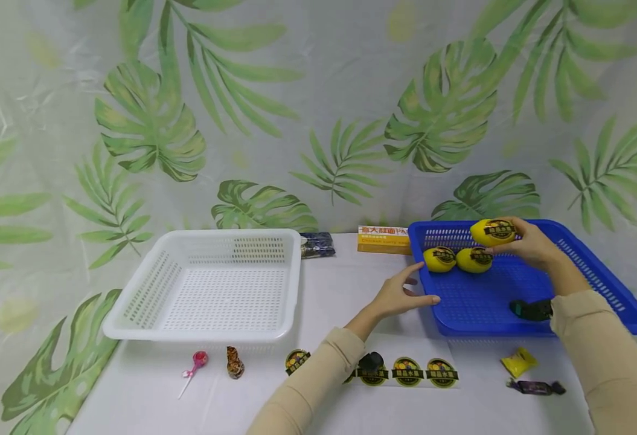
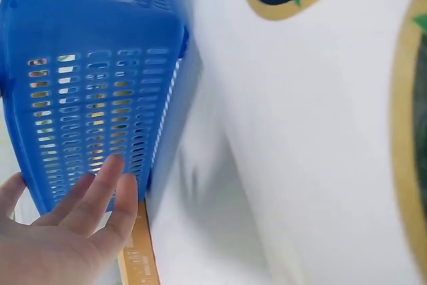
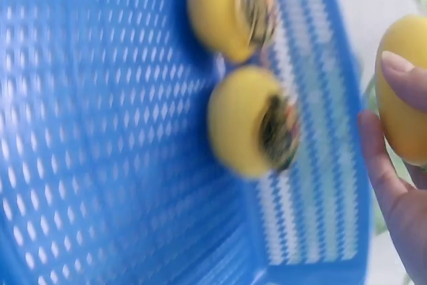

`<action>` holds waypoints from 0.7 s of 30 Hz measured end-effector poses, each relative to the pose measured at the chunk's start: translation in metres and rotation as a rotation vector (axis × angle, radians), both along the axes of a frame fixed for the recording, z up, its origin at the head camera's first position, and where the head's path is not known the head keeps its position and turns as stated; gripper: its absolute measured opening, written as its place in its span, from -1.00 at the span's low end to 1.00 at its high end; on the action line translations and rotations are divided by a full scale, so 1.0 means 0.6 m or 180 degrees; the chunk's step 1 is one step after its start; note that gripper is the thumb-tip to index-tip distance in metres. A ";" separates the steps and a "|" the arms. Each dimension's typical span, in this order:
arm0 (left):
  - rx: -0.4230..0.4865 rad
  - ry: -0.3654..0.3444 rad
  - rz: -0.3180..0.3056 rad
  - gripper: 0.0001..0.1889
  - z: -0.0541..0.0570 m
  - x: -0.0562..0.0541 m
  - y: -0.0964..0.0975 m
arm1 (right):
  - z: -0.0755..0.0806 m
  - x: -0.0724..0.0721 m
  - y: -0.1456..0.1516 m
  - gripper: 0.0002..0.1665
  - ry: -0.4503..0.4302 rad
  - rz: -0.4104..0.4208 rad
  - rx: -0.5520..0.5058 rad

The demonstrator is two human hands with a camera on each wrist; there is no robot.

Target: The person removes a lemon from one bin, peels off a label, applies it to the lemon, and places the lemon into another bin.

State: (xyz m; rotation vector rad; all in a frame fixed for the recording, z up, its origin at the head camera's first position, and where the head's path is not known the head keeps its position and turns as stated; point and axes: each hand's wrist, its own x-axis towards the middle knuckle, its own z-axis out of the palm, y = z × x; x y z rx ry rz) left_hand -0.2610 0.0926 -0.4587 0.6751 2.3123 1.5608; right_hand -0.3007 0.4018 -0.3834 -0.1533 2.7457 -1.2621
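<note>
My right hand (image 1: 530, 244) grips a yellow lemon (image 1: 483, 232) with a black-and-gold sticker, raised above the back of the blue basket (image 1: 481, 302). Below it, two more stickered lemons, one on the left (image 1: 439, 260) and one on the right (image 1: 473, 260), lie in the basket's back left corner. In the right wrist view, thumb and fingers wrap the held lemon (image 3: 399, 121) beyond the basket's rim. My left hand (image 1: 396, 296) is at the basket's left side, thumb and fingers spread. In the left wrist view its fingertips (image 2: 112, 165) lie against the slotted wall.
A white basket (image 1: 220, 302) stands on the left. Behind are a dark packet (image 1: 317, 244) and an orange pasta box (image 1: 384, 240). In front lie a lollipop (image 1: 200, 359), a brown-wrapped candy (image 1: 235, 364), a sticker strip (image 1: 407, 371), a yellow candy (image 1: 519, 362) and a purple candy (image 1: 535, 387).
</note>
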 end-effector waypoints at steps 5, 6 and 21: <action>0.0094 -0.0087 0.0020 -0.22 -0.002 0.005 0.007 | -0.033 -0.002 0.054 0.13 -0.0202 -0.0105 -0.0001; 0.0105 -0.0108 0.0024 -0.22 -0.002 0.006 0.008 | -0.038 -0.001 0.064 0.13 -0.0239 -0.0125 -0.0045; 0.0152 -0.0276 0.0017 -0.24 -0.006 0.010 0.014 | -0.090 0.006 0.120 0.10 -0.0485 -0.0486 0.0281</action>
